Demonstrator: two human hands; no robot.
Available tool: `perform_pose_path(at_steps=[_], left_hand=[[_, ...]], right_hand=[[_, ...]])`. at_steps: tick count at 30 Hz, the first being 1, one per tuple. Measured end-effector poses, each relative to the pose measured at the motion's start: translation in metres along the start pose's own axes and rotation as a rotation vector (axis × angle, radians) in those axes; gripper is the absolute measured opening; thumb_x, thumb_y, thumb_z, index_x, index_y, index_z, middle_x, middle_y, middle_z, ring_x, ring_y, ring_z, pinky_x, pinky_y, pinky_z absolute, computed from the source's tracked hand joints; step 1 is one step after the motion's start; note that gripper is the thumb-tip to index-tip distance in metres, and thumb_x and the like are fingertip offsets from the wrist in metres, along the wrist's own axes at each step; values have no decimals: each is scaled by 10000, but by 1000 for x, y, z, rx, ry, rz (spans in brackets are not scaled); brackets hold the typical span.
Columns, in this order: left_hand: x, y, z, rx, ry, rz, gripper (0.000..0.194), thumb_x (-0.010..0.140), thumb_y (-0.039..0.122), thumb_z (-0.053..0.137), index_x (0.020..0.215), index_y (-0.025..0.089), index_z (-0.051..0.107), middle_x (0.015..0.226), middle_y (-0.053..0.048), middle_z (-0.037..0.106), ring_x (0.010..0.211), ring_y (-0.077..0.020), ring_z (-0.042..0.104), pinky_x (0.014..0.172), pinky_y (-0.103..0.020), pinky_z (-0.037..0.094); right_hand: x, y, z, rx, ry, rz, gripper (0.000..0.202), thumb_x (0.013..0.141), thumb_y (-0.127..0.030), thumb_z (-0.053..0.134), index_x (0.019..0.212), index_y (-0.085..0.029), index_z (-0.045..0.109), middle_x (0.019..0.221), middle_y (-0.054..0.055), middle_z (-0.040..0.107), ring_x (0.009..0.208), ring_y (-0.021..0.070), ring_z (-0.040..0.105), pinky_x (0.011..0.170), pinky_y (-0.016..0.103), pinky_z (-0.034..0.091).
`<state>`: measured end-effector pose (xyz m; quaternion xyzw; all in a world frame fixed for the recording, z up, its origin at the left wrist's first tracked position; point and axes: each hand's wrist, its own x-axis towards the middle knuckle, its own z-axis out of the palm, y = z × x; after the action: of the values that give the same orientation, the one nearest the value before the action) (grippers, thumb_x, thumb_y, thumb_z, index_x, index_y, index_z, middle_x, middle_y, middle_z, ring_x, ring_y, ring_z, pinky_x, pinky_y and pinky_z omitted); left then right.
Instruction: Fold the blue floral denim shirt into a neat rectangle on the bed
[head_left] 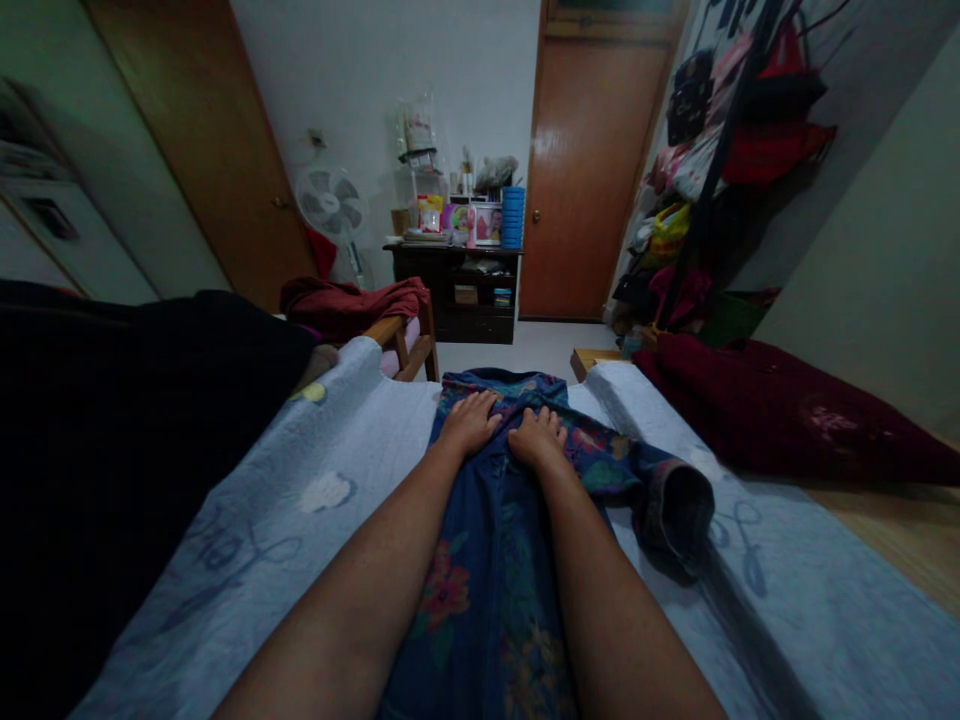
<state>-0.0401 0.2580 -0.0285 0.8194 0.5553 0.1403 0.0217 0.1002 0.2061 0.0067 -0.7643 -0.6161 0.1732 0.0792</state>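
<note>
A blue denim garment (491, 560) with red and green flowers lies spread over the bed. Its far end reaches the bed's far edge. One sleeve or leg (615, 455) sticks out to the right, its round cuffed opening facing me; which of the two it is, I cannot tell. My left hand (471, 422) rests flat on the upper part, fingers stretched forward. Beside it, slightly to the right, my right hand (538, 438) presses on the same cloth with its fingers apart. Neither hand grips the fabric. My forearms cover part of the garment nearer me.
Under the garment is a pale blue patterned bedsheet (330, 560). Dark cloth (135, 430) is heaped at left, and a maroon cushion (795, 415) lies at right. Beyond stand a wooden chair (424, 340) draped with red cloth, a fan (330, 200) and a dark cabinet (450, 330).
</note>
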Motion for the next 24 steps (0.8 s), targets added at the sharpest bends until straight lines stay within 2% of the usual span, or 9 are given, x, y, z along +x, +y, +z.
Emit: perform_pose_path(at_steps=[24], left_hand=[[0, 0, -1, -5, 6, -4, 507, 960, 428, 388, 1439, 259, 388, 1528, -51, 398, 1410, -250, 338, 1143, -429, 278]], right_hand=[[0, 0, 1, 14, 15, -2, 677, 875, -361, 432, 1501, -142, 296, 1592, 192, 162, 1466, 349, 104, 1151, 520, 101]])
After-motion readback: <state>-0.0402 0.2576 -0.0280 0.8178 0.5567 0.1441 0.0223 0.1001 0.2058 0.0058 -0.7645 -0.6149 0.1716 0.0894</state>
